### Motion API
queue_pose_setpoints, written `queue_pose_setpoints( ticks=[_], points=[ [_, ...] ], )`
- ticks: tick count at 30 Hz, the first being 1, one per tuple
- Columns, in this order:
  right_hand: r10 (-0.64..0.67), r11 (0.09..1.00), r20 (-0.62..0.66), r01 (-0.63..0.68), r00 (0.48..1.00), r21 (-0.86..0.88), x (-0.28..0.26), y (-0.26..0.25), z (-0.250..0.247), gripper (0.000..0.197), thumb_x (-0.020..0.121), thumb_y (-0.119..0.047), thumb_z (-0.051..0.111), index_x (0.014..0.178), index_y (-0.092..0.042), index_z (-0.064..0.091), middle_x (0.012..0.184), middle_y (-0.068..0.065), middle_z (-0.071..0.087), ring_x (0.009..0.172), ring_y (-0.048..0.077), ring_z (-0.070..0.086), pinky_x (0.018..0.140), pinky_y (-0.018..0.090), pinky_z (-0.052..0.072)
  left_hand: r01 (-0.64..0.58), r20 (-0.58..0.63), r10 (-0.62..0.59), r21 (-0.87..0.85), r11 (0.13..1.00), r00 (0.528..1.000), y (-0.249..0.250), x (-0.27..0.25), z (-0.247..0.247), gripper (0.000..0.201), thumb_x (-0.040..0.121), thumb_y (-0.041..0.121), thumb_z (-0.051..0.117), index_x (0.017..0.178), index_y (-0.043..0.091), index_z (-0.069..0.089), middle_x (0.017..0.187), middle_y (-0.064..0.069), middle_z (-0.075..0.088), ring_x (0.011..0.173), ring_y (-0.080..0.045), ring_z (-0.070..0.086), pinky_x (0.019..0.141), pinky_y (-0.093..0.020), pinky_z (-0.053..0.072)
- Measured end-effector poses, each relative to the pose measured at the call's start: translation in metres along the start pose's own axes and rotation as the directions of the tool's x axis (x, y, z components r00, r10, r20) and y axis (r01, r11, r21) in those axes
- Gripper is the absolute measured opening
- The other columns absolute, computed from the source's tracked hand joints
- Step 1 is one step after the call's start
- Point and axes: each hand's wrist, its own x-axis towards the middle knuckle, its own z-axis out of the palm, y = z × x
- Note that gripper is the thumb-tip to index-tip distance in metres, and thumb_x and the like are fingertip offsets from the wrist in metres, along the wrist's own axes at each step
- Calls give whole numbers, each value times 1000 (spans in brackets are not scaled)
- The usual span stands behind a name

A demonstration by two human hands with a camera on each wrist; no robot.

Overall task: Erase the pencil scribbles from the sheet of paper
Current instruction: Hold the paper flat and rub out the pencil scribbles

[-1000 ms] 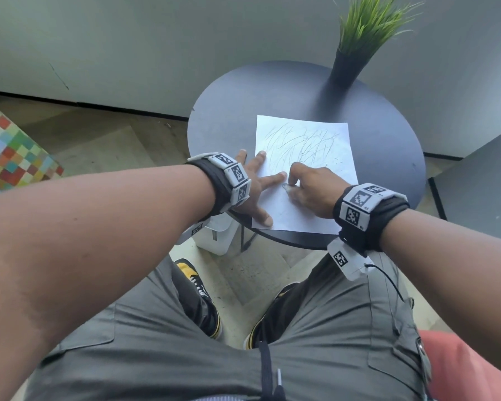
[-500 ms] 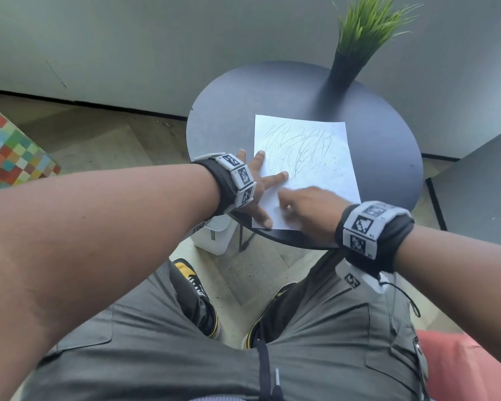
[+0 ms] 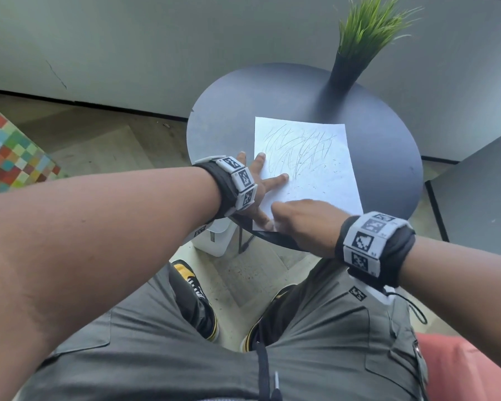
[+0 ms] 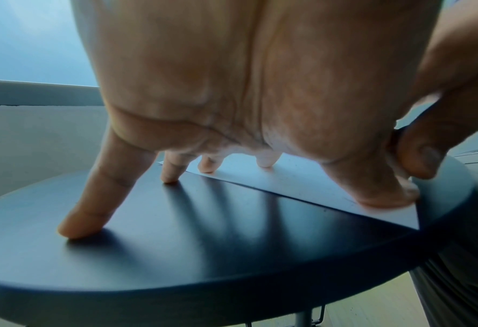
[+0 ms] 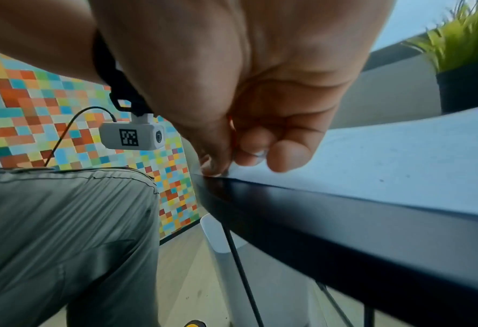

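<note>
While left hand splays flat on sheet, right hand curled at near corner, grip contents unclear, perhaps an eraser.

Round dark table, scribbled paper sheet lying flat, potted grass plant

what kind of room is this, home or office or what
Probably a lounge or break corner, though home or office is unclear: a small round dark side table, a potted grass plant by a plain wall, and a multicoloured checkered seat.
</note>
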Motion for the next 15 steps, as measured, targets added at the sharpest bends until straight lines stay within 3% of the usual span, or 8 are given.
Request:
queue_pose_setpoints(
  ticks=[4,7,9,10,13,15],
  points=[
    [262,964,-91,-258,961,56,0,43,-18,21,101,-36,37,95,-16,37,88,9,57,76,30,53,67,39,46,-12,1,12,-28,1000,1000,-3,-2,0,118,58,93,57,147,55,-10,164,-12,-16,144,-56,-5,110,-74,16],
    [142,990,-41,-143,989,-7,-4,18,-9,14,95,-22,44,92,-18,32,84,2,52,74,24,48,64,36,40,-12,-5,12,-3,1000,1000,-1,-1,-1,118,58,92,58,147,55,-10,163,-12,-15,143,-56,-3,109,-73,20],
    [16,1000,25,-17,1000,15,-7,0,0,11,95,-23,45,93,-18,36,82,1,52,74,23,48,63,37,40,-12,-12,12,10,1000,1000,-1,-1,-1,118,59,91,59,148,54,-9,163,-13,-13,143,-56,-1,109,-71,23],
    [34,999,12,-35,999,19,-5,6,-1,10,96,-24,44,94,-18,38,84,2,55,74,24,49,63,37,40,-12,-7,12,1,1000,1000,-1,-1,-2,118,59,91,59,148,54,-9,163,-13,-14,143,-56,-2,109,-72,22],
    [256,966,-93,-251,962,57,5,37,-18,17,101,-33,37,96,-17,38,88,7,58,73,26,52,63,36,42,-14,16,15,-43,999,1000,-2,-2,0,119,59,90,60,148,55,-11,163,-11,-19,145,-54,-10,111,-73,15],
    [228,973,-66,-226,971,36,2,29,-19,12,99,-28,38,98,-16,38,87,4,56,74,24,52,64,36,41,-10,16,11,-41,999,1000,-1,-2,1,120,60,89,61,149,54,-12,163,-12,-20,144,-55,-10,111,-73,14]
  ],
)
